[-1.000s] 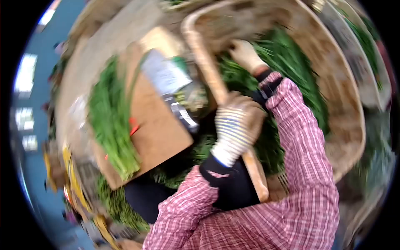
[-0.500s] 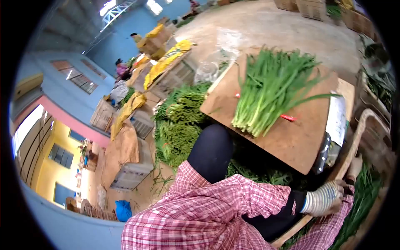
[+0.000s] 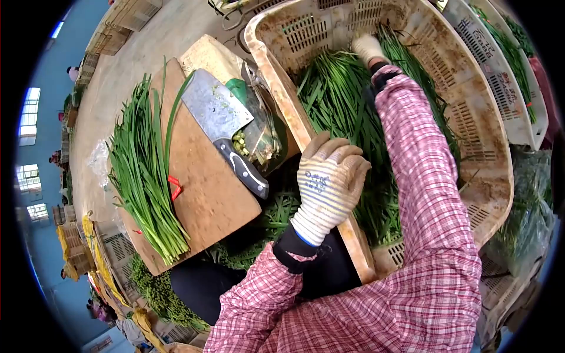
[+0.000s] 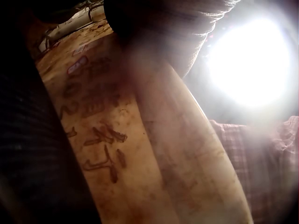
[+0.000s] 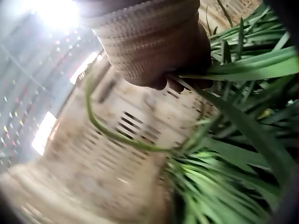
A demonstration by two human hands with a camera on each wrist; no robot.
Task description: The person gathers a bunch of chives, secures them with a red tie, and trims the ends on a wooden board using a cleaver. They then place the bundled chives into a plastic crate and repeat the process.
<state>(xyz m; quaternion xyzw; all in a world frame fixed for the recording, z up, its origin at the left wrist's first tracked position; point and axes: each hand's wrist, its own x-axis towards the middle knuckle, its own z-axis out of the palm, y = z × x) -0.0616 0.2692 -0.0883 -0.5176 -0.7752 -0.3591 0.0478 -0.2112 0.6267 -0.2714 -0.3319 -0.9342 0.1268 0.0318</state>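
Observation:
My left hand point(image 3: 329, 185), in a striped, beige-coated glove, rests at the near rim of a stained plastic crate point(image 3: 276, 65), fingers loosely extended and holding nothing. In the left wrist view, the crate's outer wall point(image 4: 107, 140) bears handwritten marks. Deep in the crate, at its far end, is my gloved right hand point(image 3: 368, 48). The right wrist view shows its fingers point(image 5: 175, 84) curled, pinching a few long flat leaves of garlic chives point(image 5: 252, 70). More garlic chives point(image 3: 341, 94) fill the crate around it.
Left of the crate, a brown board point(image 3: 212, 200) carries a bundle of garlic chives point(image 3: 141, 170), a red tie point(image 3: 174, 187) and a cleaver point(image 3: 218, 106) at its edge. Greens point(image 3: 156, 294) lie piled below. Further crates point(image 3: 494, 65) stand at right.
The head view swung left toward the room, then back to the crate. My right hand is now further toward the crate's far end than a second ago. My left hand stays at the rim.

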